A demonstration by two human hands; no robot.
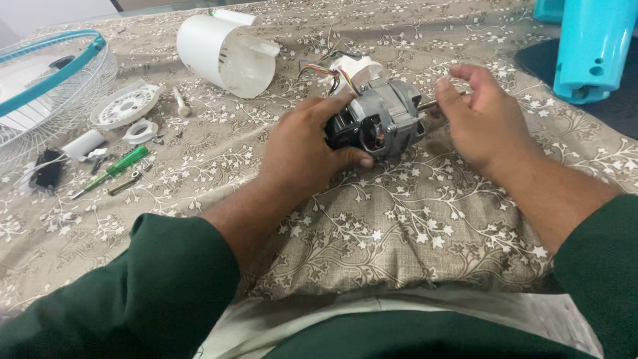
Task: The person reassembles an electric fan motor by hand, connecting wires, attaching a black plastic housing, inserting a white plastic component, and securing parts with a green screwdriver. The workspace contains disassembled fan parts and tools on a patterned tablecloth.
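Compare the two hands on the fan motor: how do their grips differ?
The left hand wraps the fan motor body, fingers closed; the right hand is mostly open, only its fingertips at the motor shaft. The left hand lies palm-down, the right hand turned sideways. Both have dark green sleeves.

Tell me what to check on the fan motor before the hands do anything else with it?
1. Motor held firmly: ok. The left hand wraps the grey fan motor from its back end.
2. Shaft reachable: ok. The right hand has its fingers at the metal shaft sticking out of the motor.
3. Wires out of the way: ok. The coloured wires trail behind the motor, away from the shaft.
4. Tool close by: ok. The green screwdriver lies on the cloth to the left, untouched.
5. Small loose parts safe: cannot tell. Bits lie near the screwdriver, too small to sort.
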